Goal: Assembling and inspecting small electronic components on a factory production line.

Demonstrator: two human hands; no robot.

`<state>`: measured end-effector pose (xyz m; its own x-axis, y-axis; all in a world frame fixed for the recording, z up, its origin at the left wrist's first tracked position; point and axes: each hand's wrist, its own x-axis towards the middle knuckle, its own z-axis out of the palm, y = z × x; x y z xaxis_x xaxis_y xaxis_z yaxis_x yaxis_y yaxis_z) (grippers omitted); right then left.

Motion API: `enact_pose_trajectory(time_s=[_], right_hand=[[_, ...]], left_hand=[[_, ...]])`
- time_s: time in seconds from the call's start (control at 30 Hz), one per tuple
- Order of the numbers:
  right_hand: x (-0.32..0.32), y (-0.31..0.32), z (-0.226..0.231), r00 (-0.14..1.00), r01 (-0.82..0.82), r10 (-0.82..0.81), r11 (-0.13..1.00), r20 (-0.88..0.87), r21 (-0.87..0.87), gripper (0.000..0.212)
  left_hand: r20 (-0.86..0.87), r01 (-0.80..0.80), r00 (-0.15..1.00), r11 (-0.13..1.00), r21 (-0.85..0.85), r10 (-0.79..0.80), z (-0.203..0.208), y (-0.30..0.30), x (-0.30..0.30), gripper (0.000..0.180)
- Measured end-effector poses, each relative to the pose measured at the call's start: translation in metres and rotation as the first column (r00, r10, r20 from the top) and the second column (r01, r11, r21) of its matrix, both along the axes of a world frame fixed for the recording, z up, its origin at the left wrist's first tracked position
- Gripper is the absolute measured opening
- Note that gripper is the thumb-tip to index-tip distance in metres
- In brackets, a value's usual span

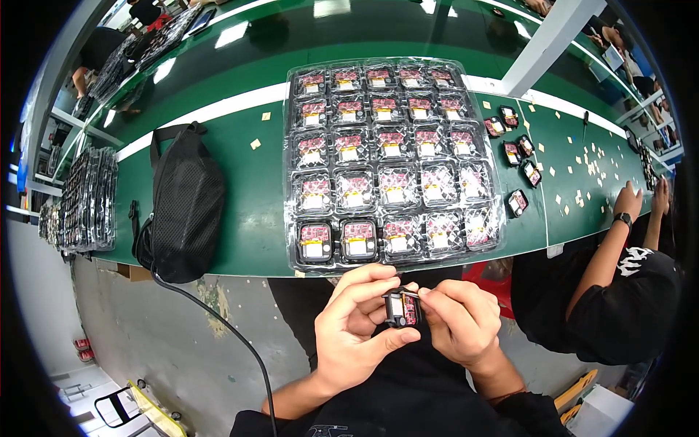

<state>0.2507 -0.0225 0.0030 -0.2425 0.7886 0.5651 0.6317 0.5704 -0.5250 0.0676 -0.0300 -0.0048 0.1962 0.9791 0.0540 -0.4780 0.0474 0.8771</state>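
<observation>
One module [398,312] in hand, near side of the bench [251,193]

Module: small, dark-cased, red and pale face with a yellow strip, held up just off the bench's near edge, over the wearer's lap. Left hand [357,328] curled part-way round it, thumb on the near side, fingers on the left and far side; I read a firm hold. Right hand [466,320] half curled, thumb and forefinger drawn close together at the module's right, far corner. From my end I cannot tell whether they grip it or something thin there.

Just beyond the hands, a clear plastic tray [346,265], five rows by five, a module in each pocket; glare blurs some. Right of the tray I count six loose modules [518,204] on the green top. Farther right, many small tan chips [593,169] lie scattered, with a slim dark tool [585,125] among them toward the far side.

Left of the tray: black bag [188,207], upright mesh side toward my camera. A black cable [251,349] runs from near it toward the wearer. At the far left, a tall stack of trays [91,200].

To the right, a co-worker [604,313] in black, both hands at the bench, dark watch [622,218] on one wrist.
</observation>
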Motion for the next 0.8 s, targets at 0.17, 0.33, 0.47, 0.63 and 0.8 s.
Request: enact_pose_trajectory(time_s=[0.17,0.33,0.47,0.63,0.8], right_hand=[[0.030,0.004,0.002,0.975,0.156,-0.155,0.988,-0.159,-0.004,0.022],[0.077,0.030,-0.020,0.798,0.601,-0.603,0.795,0.002,-0.088,0.021],[0.100,0.045,-0.058,0.634,0.752,-0.707,0.658,0.315,-0.036,0.031],[0.099,0.046,-0.060,0.622,0.778,-0.731,0.616,0.282,-0.121,0.035],[0.098,0.046,-0.059,0.625,0.774,-0.727,0.625,0.284,-0.103,0.034]], left_hand=[[0.041,0.039,0.998,0.996,0.083,-0.042,0.000,0.005,-0.004,0.061],[-0.280,-0.153,0.920,0.910,0.385,0.273,0.008,0.021,0.005,0.058],[-0.580,-0.033,0.593,0.736,0.676,0.559,0.007,0.044,0.015,0.043],[-0.661,0.048,0.423,0.713,0.700,0.620,-0.001,0.059,0.023,0.032],[-0.736,0.132,0.226,0.729,0.672,0.638,0.005,0.054,0.024,0.025]])
